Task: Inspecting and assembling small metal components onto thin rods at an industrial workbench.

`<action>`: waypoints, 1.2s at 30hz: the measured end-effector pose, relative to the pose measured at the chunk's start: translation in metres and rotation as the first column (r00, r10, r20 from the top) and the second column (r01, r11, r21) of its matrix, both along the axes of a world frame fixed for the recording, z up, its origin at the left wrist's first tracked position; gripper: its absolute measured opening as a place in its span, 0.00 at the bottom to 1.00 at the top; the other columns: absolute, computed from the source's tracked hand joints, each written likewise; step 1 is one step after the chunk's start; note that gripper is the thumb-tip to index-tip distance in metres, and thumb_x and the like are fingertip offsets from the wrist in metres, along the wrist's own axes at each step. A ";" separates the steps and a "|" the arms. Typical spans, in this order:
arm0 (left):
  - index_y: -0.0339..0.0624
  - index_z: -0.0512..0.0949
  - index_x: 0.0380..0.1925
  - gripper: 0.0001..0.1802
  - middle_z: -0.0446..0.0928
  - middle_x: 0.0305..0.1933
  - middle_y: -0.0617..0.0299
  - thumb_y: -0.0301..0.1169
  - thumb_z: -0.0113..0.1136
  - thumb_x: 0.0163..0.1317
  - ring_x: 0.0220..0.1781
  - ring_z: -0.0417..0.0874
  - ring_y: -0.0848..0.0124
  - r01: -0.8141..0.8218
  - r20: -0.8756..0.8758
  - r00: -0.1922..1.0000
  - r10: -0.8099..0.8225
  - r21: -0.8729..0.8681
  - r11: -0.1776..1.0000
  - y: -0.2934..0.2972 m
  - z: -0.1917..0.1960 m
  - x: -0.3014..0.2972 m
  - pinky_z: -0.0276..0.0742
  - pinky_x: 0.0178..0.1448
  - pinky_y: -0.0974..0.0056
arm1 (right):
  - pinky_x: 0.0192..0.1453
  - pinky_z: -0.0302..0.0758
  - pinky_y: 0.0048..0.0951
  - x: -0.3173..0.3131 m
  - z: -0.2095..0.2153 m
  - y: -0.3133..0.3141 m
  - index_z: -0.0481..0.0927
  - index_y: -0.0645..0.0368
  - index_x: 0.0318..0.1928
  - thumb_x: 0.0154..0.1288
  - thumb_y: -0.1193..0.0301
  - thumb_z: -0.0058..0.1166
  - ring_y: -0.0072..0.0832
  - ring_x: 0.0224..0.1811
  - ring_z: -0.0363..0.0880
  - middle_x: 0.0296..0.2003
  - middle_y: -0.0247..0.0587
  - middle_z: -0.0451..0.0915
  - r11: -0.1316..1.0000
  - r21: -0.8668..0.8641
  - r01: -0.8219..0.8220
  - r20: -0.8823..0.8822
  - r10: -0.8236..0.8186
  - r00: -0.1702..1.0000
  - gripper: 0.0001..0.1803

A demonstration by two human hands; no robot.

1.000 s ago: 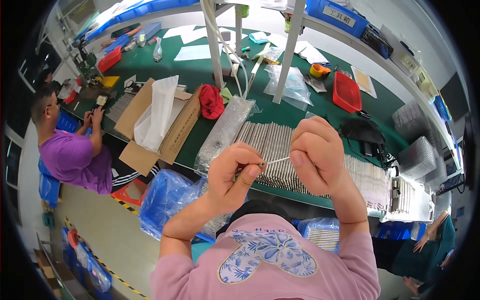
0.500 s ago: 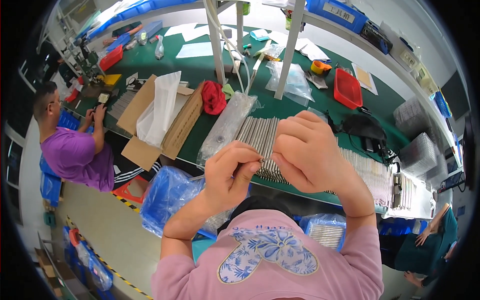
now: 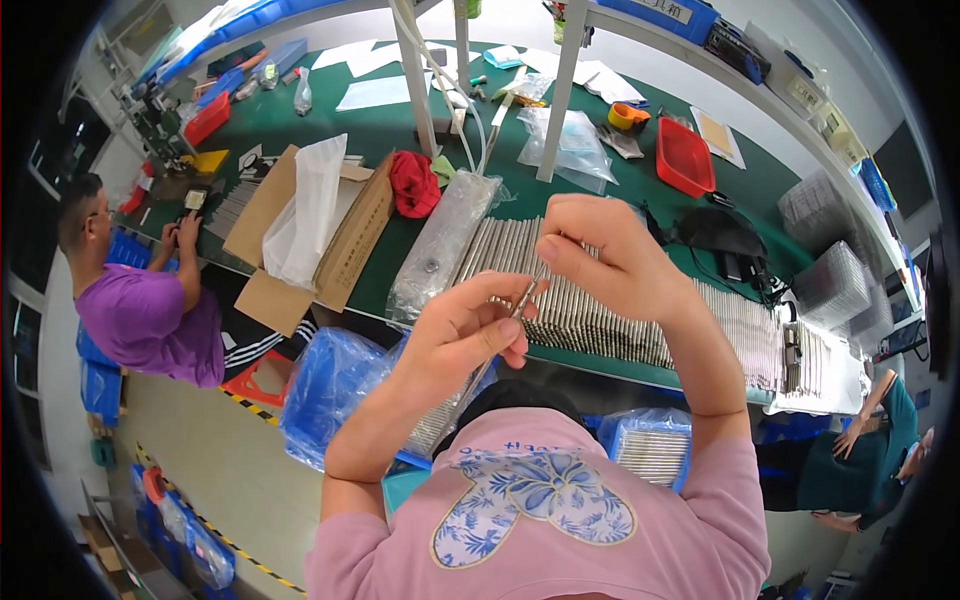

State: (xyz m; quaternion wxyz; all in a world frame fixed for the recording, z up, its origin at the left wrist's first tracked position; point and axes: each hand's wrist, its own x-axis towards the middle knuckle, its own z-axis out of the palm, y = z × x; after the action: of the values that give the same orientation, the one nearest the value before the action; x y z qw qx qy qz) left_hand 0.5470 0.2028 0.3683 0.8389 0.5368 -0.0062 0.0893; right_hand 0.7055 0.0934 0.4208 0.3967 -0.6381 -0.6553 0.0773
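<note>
A thin metal rod slants up between the thumb and fingers of my left hand, its lower part reaching down past the wrist toward my body. Close above the rod's upper end is my right hand, thumb and forefinger pressed together and the other fingers curled. Whether anything small sits in that pinch is too hidden to tell. Behind and below both hands, a long row of metal rods lies side by side on the green table.
Left of the rods lie a clear plastic-wrapped package, a red cloth and an open cardboard box. Plastic-lined blue bins stand below the table edge. A white shelf post rises ahead. One co-worker sits at left; another is at right.
My hands have moved slightly apart, the right one opening its fist into a pinch. The left hand has turned, so the rod in it now shows at a slant.
</note>
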 end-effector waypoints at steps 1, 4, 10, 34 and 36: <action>0.33 0.67 0.46 0.17 0.69 0.37 0.60 0.20 0.48 0.55 0.30 0.72 0.75 0.001 -0.002 1.000 -0.001 -0.003 1.000 0.001 -0.001 0.000 0.72 0.33 0.73 | 0.24 0.63 0.29 -0.001 -0.001 -0.001 0.69 0.63 0.22 0.53 0.72 0.49 0.33 0.22 0.67 0.19 0.41 0.67 1.000 -0.003 0.001 -0.002 -0.001 1.000 0.08; 0.32 0.68 0.46 0.16 0.68 0.36 0.60 0.18 0.48 0.54 0.33 0.75 0.73 -0.063 0.050 0.997 0.058 0.103 0.993 0.001 -0.002 0.000 0.74 0.38 0.71 | 0.27 0.60 0.22 -0.003 -0.003 -0.002 0.69 0.63 0.24 0.56 0.73 0.48 0.22 0.22 0.62 0.20 0.35 0.65 1.000 0.028 -0.001 -0.195 0.006 0.981 0.07; 0.31 0.68 0.46 0.17 0.69 0.36 0.59 0.18 0.47 0.54 0.35 0.76 0.72 -0.062 -0.020 0.998 0.062 0.020 0.998 -0.002 0.003 -0.002 0.76 0.39 0.70 | 0.28 0.60 0.20 -0.007 -0.012 -0.001 0.69 0.64 0.26 0.57 0.73 0.48 0.19 0.23 0.62 0.22 0.34 0.67 0.995 0.096 0.038 -0.249 -0.013 0.968 0.07; 0.29 0.75 0.31 0.13 0.68 0.14 0.66 0.31 0.47 0.60 0.11 0.64 0.84 -0.092 -0.215 0.967 0.139 0.217 0.972 -0.011 0.024 -0.007 0.57 0.14 0.78 | 0.26 0.60 0.14 -0.013 -0.029 -0.004 0.69 0.64 0.26 0.59 0.72 0.45 0.14 0.23 0.62 0.24 0.32 0.67 0.989 0.132 0.072 -0.659 0.034 0.751 0.08; 0.30 0.75 0.31 0.13 0.68 0.14 0.67 0.30 0.47 0.60 0.11 0.64 0.84 -0.090 -0.221 0.966 0.137 0.211 0.973 -0.011 0.024 -0.007 0.57 0.14 0.78 | 0.26 0.57 0.13 -0.014 -0.028 -0.003 0.69 0.64 0.26 0.59 0.73 0.47 0.10 0.23 0.59 0.21 0.27 0.66 0.975 0.206 0.086 -0.652 0.071 0.755 0.08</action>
State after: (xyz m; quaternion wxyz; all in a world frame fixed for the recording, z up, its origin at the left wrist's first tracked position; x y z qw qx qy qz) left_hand 0.5396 0.1922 0.3928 0.7693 0.6243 0.1147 0.0726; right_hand 0.6915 0.0909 0.3928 0.6703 -0.5244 -0.4766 0.2203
